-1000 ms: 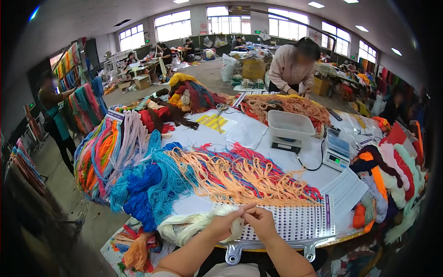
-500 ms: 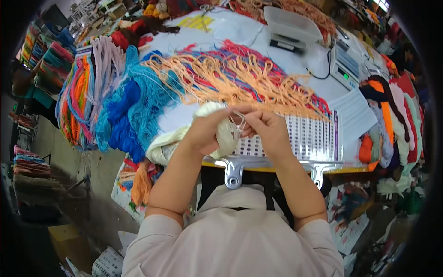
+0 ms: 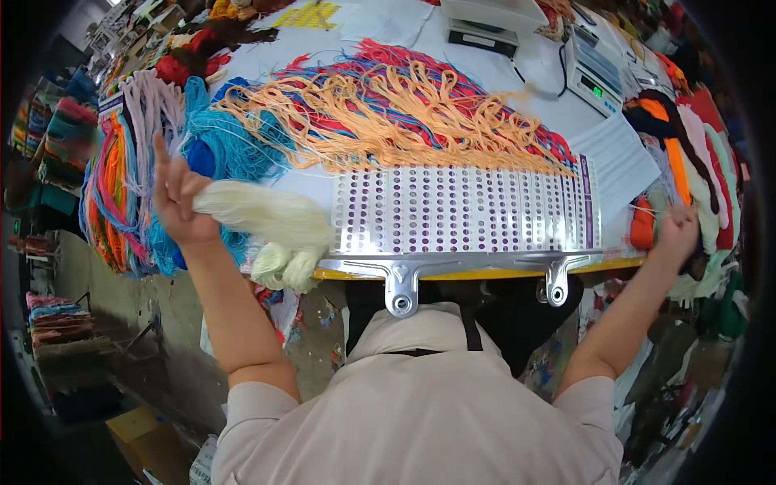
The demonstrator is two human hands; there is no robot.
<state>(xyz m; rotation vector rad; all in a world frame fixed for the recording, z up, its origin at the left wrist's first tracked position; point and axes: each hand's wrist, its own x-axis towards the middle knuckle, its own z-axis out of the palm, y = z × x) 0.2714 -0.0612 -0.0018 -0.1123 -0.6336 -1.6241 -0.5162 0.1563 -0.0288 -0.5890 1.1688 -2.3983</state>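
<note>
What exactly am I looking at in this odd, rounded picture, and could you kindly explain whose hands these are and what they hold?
There is no machine here: a person wears a wide-angle camera on the head, looking down, so straight edges curve. The left hand grips a cream yarn bundle at the table's near edge. The right hand is stretched far to the side, closed; whether it holds a strand is too fine to tell. On the white table lie a perforated card with purple dots, orange yarn strands, blue yarn and a weighing scale.
</note>
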